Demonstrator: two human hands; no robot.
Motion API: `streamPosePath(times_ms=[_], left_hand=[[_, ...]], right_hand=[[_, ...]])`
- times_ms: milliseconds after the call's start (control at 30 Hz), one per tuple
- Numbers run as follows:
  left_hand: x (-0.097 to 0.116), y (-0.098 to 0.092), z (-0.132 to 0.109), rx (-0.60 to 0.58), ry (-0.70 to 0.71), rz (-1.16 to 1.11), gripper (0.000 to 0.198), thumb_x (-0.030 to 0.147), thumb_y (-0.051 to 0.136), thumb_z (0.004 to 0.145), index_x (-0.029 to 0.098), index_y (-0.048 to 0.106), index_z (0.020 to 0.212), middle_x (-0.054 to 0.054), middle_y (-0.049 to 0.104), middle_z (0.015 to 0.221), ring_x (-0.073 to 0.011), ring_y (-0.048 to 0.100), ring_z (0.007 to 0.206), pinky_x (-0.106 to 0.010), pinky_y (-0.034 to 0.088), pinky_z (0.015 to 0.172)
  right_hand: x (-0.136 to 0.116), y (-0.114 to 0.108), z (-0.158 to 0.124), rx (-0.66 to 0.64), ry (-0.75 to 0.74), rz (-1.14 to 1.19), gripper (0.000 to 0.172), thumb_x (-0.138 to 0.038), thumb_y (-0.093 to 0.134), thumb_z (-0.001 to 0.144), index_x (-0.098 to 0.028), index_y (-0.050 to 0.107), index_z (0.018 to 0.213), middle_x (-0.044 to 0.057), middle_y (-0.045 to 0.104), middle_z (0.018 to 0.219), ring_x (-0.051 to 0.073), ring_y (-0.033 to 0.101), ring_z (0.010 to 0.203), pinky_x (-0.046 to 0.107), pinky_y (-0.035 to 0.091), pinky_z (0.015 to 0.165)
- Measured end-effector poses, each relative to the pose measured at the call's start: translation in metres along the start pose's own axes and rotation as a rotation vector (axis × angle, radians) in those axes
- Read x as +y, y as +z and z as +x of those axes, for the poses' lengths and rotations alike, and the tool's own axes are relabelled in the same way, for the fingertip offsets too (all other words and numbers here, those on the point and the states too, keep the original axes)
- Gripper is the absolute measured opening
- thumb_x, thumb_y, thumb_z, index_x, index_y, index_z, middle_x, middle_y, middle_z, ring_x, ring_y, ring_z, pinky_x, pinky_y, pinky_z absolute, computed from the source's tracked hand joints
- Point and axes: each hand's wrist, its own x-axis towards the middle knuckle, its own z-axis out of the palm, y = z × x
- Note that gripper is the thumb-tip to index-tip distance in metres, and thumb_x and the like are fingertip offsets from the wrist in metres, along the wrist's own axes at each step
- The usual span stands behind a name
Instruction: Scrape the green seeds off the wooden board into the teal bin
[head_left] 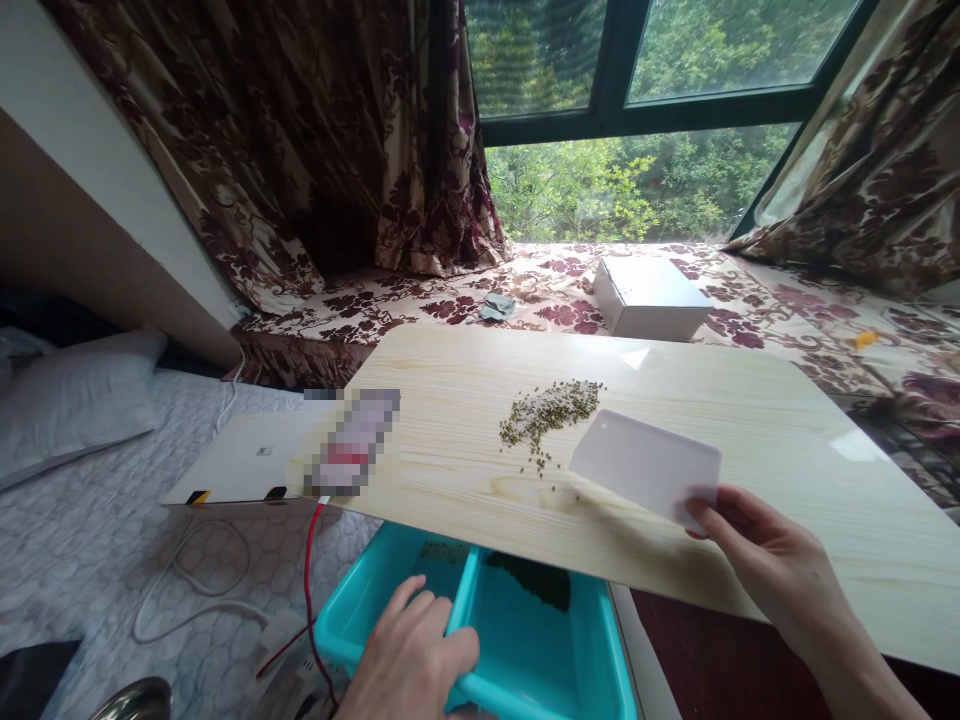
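My right hand [772, 565] grips a white flat plastic scraper [649, 462] by its right end, thumb on top. The scraper is tilted over the pale wood-grain tabletop [450, 440], just right of a loose pile of small green-brown grains [551, 408] mixed with whitish bits. Below the table's near edge is a turquoise two-compartment bin [544, 650]. My left hand [420, 640] is closed over its divider, thumb on the right side and fingers on the left. Dark green grains [534, 580] lie in the right compartment; a few bits show in the left one.
A pixelated object [352, 445] with a red cable [309, 570] lies at the table's left end, near a white flat box [240, 460] on the bed. Behind the table, a white box [652, 298] and a crumpled grey-green cloth [496, 307] rest on the patterned window seat.
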Motion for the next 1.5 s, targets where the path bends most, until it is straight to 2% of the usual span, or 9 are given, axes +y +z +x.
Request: streamPosePath(times_ms=[233, 500, 633, 767, 900, 1133, 1200, 1367, 1500], left_hand=[[0.007, -0.003, 0.004, -0.011, 0.022, 0.009, 0.036, 0.047, 0.082, 0.062, 0.022, 0.056, 0.065, 0.005, 0.048, 0.065, -0.0159, 0.052, 0.067, -0.042, 0.041, 0.092], [0.008, 0.002, 0.004, 0.072, 0.05, 0.018, 0.034, 0.05, 0.078, 0.062, 0.025, 0.056, 0.066, 0.005, 0.047, 0.065, -0.0152, 0.05, 0.065, -0.036, 0.041, 0.092], [0.007, 0.005, 0.004, 0.133, 0.085, 0.002, 0.037, 0.056, 0.074, 0.065, 0.024, 0.054, 0.063, 0.005, 0.045, 0.061, -0.0149, 0.047, 0.061, -0.041, 0.042, 0.09], [0.008, 0.005, 0.004, 0.1, 0.067, -0.01, 0.037, 0.051, 0.079, 0.063, 0.023, 0.055, 0.064, 0.006, 0.046, 0.063, -0.0146, 0.049, 0.063, -0.049, 0.036, 0.098], [0.007, 0.007, 0.005, 0.113, 0.071, -0.023, 0.041, 0.057, 0.079, 0.059, 0.023, 0.055, 0.061, 0.006, 0.045, 0.061, -0.015, 0.048, 0.061, -0.054, 0.035, 0.098], [0.014, -0.009, 0.005, 0.034, -0.012, -0.016, 0.036, 0.045, 0.081, 0.062, 0.022, 0.054, 0.061, 0.007, 0.045, 0.062, -0.0147, 0.052, 0.067, -0.053, 0.032, 0.102], [0.014, -0.01, 0.005, 0.045, -0.023, -0.022, 0.037, 0.045, 0.082, 0.06, 0.021, 0.053, 0.06, 0.007, 0.045, 0.062, -0.0144, 0.052, 0.066, -0.054, 0.032, 0.102], [0.009, -0.005, 0.004, 0.051, -0.014, -0.023, 0.039, 0.049, 0.082, 0.059, 0.022, 0.054, 0.06, 0.007, 0.046, 0.061, -0.0143, 0.052, 0.064, -0.055, 0.033, 0.101], [0.006, -0.003, 0.002, 0.105, -0.012, -0.028, 0.037, 0.051, 0.079, 0.063, 0.022, 0.054, 0.06, 0.006, 0.047, 0.06, -0.0149, 0.052, 0.063, -0.055, 0.032, 0.102]], right_hand=[[0.006, -0.008, -0.015, -0.041, 0.013, -0.082, 0.017, -0.037, 0.071, 0.059, -0.026, 0.074, 0.072, 0.0, 0.076, 0.074, 0.023, 0.071, 0.072, 0.024, 0.057, 0.061], [0.004, 0.01, 0.011, 0.022, 0.06, 0.053, 0.018, -0.033, 0.073, 0.059, -0.024, 0.072, 0.074, 0.002, 0.076, 0.077, 0.021, 0.07, 0.071, 0.027, 0.058, 0.062], [0.003, 0.016, 0.014, -0.042, 0.051, 0.047, 0.02, -0.033, 0.073, 0.059, -0.023, 0.073, 0.076, 0.002, 0.076, 0.077, 0.021, 0.07, 0.073, 0.025, 0.056, 0.064], [0.002, 0.015, 0.007, -0.106, 0.015, -0.001, 0.017, -0.034, 0.073, 0.06, -0.023, 0.074, 0.073, 0.003, 0.076, 0.077, 0.023, 0.07, 0.075, 0.027, 0.057, 0.065], [0.0, 0.013, -0.005, -0.162, -0.021, -0.038, 0.017, -0.036, 0.073, 0.06, -0.024, 0.075, 0.071, 0.002, 0.077, 0.075, 0.023, 0.071, 0.073, 0.025, 0.057, 0.063], [-0.009, 0.01, -0.028, -0.293, 0.031, 0.036, 0.021, -0.043, 0.079, 0.052, -0.025, 0.075, 0.062, 0.003, 0.076, 0.067, 0.024, 0.071, 0.064, 0.027, 0.059, 0.058], [-0.009, 0.009, -0.028, -0.254, 0.051, 0.06, 0.021, -0.042, 0.081, 0.049, -0.026, 0.076, 0.062, 0.003, 0.076, 0.068, 0.024, 0.07, 0.063, 0.027, 0.059, 0.058], [-0.005, 0.009, -0.015, -0.042, 0.062, 0.056, 0.02, -0.037, 0.08, 0.049, -0.028, 0.075, 0.066, 0.002, 0.076, 0.07, 0.021, 0.07, 0.063, 0.024, 0.057, 0.058], [-0.002, 0.019, -0.004, 0.011, 0.024, 0.026, 0.018, -0.036, 0.074, 0.056, -0.025, 0.074, 0.07, 0.001, 0.076, 0.071, 0.022, 0.07, 0.062, 0.028, 0.057, 0.058]])
